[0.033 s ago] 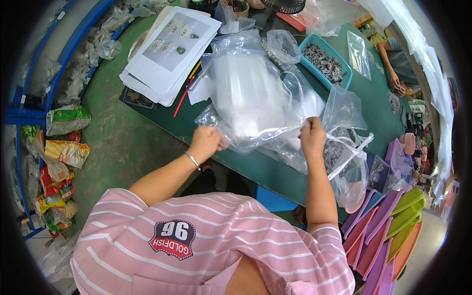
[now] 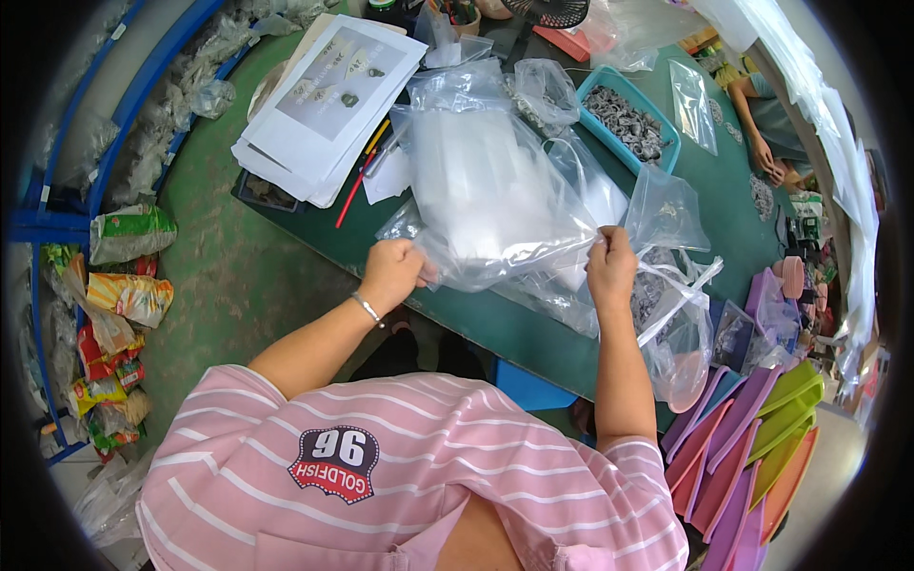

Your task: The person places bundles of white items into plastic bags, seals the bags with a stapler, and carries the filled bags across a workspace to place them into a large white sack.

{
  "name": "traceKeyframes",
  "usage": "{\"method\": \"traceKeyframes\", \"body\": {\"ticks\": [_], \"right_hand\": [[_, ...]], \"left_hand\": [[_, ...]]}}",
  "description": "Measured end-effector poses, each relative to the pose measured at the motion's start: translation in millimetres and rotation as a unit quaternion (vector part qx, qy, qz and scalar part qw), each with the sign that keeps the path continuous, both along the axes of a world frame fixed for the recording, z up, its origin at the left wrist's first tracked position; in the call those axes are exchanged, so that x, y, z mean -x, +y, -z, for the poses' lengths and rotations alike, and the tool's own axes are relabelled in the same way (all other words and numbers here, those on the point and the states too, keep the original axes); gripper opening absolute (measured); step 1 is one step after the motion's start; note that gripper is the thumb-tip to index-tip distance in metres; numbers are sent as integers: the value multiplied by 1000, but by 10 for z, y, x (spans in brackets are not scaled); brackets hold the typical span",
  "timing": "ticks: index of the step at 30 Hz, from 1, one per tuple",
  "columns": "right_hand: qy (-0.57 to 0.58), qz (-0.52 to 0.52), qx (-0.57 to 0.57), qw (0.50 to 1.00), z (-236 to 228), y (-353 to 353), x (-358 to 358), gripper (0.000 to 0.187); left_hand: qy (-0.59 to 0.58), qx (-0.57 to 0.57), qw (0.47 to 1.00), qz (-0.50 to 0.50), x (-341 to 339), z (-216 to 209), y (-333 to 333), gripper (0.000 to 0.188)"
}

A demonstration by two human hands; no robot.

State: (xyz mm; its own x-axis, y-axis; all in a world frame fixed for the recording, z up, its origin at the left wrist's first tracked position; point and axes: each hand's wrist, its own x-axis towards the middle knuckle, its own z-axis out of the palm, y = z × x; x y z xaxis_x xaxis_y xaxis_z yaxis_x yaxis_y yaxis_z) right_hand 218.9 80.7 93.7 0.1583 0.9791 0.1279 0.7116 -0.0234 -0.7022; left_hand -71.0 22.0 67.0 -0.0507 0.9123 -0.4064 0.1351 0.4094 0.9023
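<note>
A large clear plastic bag lies over the front part of the green table, with a stack of whitish, see-through contents inside it. My left hand pinches its near left corner, just past the table's edge. At the near right corner, my right hand grips the plastic between thumb and fingers. The near edge of the bag is stretched between both hands. Beside my right hand lies another clear bag, and below that a bag of small grey parts.
Papers with a printed photo lie at the left, next to a red pen. A turquoise tray of grey parts stands behind the bag. Colourful plastic bins are stacked at the right. Across the table is another person's arm.
The near edge of the bag has shifted slightly and its folds lie differently. My right hand has moved a little to the right, my left hand slightly up; both still grip the plastic.
</note>
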Motion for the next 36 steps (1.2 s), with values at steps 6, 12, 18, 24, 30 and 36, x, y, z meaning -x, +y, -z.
{"method": "traceKeyframes", "body": {"ticks": [6,12,18,24,30,36], "right_hand": [[-135,-52,15,989,438,-644,-62,25],[-208,-128,-117,963,535,-949,652,58],[-180,-54,-205,961,438,-434,670,15],[-131,-10,15,991,797,-834,80,17],[-181,-66,-69,979,566,-884,552,37],[-113,23,-1,993,829,-781,622,38]], "left_hand": [[-15,108,994,-31,128,373,-450,20],[306,-93,948,11,7,550,-735,20],[270,-194,943,27,-2,261,-472,18],[295,-163,940,-47,217,719,-656,15],[146,22,985,-89,164,1116,-688,23],[53,94,992,-64,134,751,-638,12]]}}
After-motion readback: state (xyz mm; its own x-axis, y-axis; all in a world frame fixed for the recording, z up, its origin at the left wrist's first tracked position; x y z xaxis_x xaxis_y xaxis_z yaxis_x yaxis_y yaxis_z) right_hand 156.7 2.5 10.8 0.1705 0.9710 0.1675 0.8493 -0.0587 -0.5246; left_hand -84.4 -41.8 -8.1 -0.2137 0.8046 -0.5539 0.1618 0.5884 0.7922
